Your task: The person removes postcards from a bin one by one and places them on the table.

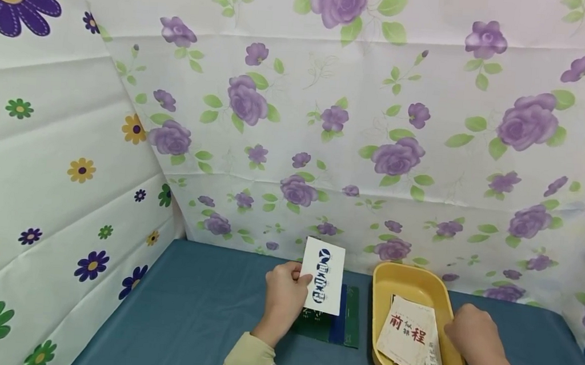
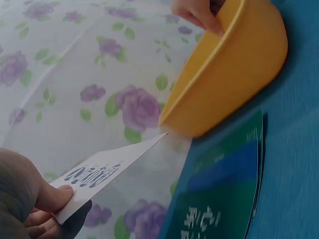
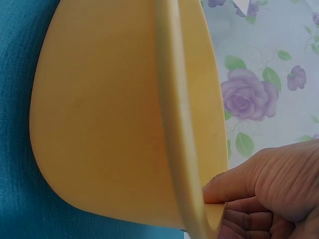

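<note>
Back wall [image 1: 358,136]: white, creased horizontally, purple-and-green floral print. Left wall [image 1: 69,142]: white, creased, bolder purple, green and yellow flower print. Blue-green table [image 1: 206,290] below. Light even.

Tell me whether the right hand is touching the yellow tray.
Touching: the right wrist view shows the right hand pinching the edge of the tray between thumb and fingers.

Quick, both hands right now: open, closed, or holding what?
Left hand: closed, pinching a white card.
Right hand: closed, gripping the yellow tray by its rim.
</note>
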### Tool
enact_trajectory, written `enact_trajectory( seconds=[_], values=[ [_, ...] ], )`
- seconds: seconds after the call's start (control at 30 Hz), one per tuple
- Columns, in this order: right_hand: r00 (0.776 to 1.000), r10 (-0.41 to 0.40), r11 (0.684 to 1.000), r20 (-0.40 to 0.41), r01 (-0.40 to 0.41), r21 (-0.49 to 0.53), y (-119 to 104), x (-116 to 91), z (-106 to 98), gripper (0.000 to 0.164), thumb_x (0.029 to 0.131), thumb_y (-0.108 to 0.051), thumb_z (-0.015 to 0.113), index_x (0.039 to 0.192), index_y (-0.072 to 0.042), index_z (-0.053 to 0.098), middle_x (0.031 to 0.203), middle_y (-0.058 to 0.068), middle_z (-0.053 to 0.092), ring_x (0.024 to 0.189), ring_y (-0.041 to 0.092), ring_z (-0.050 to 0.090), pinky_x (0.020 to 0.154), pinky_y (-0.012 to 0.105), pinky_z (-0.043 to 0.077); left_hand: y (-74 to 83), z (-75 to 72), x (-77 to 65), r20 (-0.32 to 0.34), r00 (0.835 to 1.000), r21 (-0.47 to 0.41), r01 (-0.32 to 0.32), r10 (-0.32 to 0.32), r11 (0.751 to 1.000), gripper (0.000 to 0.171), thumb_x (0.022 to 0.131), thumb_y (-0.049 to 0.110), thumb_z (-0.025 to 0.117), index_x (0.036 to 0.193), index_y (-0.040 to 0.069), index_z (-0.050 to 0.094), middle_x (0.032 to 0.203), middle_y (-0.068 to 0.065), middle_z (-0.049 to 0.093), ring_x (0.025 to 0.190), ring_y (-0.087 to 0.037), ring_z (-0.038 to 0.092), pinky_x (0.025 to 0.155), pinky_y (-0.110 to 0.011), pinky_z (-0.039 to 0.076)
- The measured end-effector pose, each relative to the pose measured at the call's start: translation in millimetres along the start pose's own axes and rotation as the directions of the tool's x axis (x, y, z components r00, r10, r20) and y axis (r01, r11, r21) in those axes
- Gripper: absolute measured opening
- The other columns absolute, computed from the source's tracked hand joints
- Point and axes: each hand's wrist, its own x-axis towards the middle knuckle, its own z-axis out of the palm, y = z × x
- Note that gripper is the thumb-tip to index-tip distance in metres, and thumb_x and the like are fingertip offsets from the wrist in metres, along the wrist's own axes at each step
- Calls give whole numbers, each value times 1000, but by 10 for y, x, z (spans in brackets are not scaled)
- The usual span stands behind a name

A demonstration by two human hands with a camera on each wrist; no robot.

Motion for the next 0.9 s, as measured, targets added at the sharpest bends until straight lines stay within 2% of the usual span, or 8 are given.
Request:
enact_trajectory(
  seconds=[0.13,0.3,0.43,0.63,0.77,0.9],
  values=[
    [1000,-6,1000,-12,6,0,4,0,-2,20,81,-9,54,61,-7,52,55,5,46,50,19,48,47,30,39,-135,-80,33,-12,1000,32,8,-8,999,10,82,14,71,90,10,68,69,7,57,54,-4,52,50,-25,44],
    [1000,3,1000,12,-3,-14,6,12,-1,21,83,-10,54,63,-7,55,56,6,47,50,19,49,47,30,40,-284,-130,55,-13,999,79,30,-29,996,11,80,13,72,89,8,68,68,6,57,56,-3,53,50,-25,44],
    [1000,2,1000,20,-2,-16,3,17,-6,21,84,-10,55,64,-6,56,56,6,49,50,19,50,47,30,40,-377,-125,60,12,996,114,85,-87,990,12,78,13,74,87,7,68,68,5,57,60,-6,54,51,-26,44],
    [1000,4,1000,21,-4,-10,-3,19,-11,19,84,-10,54,65,-5,57,58,7,50,51,19,50,47,30,40,-489,-91,34,49,986,173,152,-162,973,20,75,14,76,92,6,69,79,0,61,73,-11,58,58,-28,47],
    [1000,9,1000,27,-9,-5,3,20,-4,20,84,-10,55,65,-6,56,57,7,49,51,19,50,47,30,40,-545,-70,20,53,980,193,180,-193,965,21,75,13,77,92,6,69,82,-3,62,74,-12,58,59,-30,48],
    [1000,14,1000,26,-13,-7,11,31,0,20,84,-11,55,65,-5,55,58,8,49,51,19,50,47,30,40,-570,-53,19,53,978,206,188,-202,960,18,74,14,77,88,7,68,77,-1,61,70,-10,57,58,-30,47]
  ],
)
